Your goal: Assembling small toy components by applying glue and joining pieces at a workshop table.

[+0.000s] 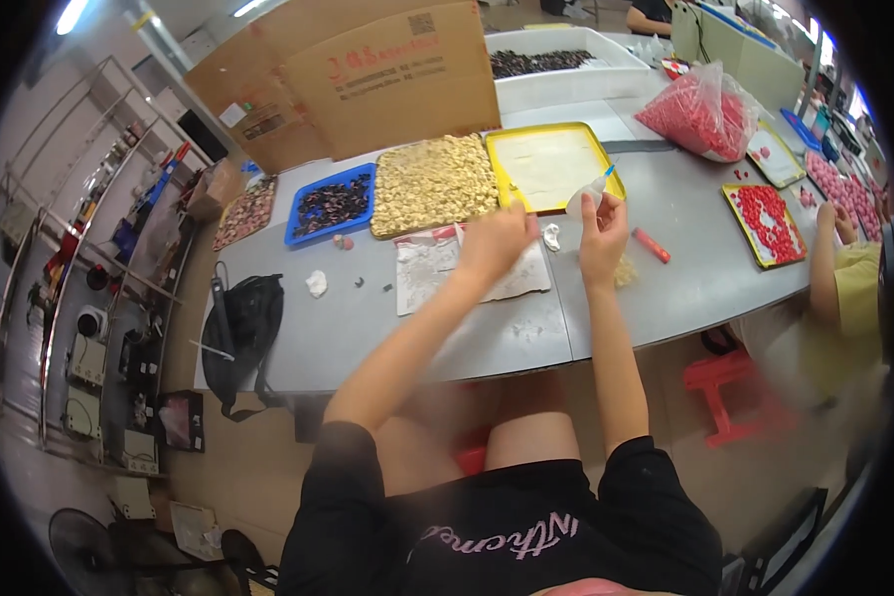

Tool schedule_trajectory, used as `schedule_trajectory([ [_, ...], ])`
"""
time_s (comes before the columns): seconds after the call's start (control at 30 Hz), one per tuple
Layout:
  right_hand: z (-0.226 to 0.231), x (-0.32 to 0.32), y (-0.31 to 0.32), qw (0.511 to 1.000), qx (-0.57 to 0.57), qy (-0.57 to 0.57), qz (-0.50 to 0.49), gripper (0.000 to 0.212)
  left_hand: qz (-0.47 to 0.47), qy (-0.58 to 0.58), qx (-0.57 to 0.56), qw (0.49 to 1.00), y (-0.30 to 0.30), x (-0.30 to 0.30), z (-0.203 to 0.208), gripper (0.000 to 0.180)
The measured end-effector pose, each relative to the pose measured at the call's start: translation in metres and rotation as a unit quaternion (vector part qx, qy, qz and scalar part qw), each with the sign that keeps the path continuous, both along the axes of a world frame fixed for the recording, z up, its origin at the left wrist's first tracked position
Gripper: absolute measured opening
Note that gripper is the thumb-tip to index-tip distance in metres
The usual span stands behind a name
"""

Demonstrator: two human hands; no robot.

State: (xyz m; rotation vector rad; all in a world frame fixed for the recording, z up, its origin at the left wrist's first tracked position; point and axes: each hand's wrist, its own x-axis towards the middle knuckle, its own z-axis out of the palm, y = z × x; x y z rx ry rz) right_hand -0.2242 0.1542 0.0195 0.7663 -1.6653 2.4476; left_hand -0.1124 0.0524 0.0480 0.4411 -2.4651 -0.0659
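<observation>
My right hand [604, 243] is closed around a small translucent squeeze bottle [583, 202] with a thin blue tip, held upright above the table. To its left, my left hand [495, 248] is curled with fingers pressed together over a whitish, smudged board [422, 283]; whatever it may pinch is hidden. A crumpled white lump [551, 237] lies between the hands. Just right of my right hand rests a red tube-shaped piece [652, 244]. Behind the hands stands a yellow-rimmed tray [546, 154] with a pale surface, beside a mass of small pale-yellow pieces [434, 179].
A blue tray [291, 234] of dark pieces and a black bag [246, 323] sit leftward. A cardboard box [397, 84] stands behind. At right are a bag of pink pieces [700, 114], a tray of red pieces [765, 223] and another person's hand [836, 223]. A red stool [720, 382] stands below.
</observation>
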Motion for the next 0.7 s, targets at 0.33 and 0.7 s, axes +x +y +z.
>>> schedule_trajectory([
  [0.33, -0.006, -0.001, -0.007, 0.998, -0.021, -0.059, -0.009, 0.029, 0.002, -0.182, 0.085, 0.980, -0.079, -0.103, -0.008, 0.037],
  [0.7, 0.000, -0.002, -0.004, 0.997, -0.020, -0.079, 0.008, 0.028, -0.098, -0.159, 0.146, 0.971, -0.133, -0.117, -0.014, 0.019],
])
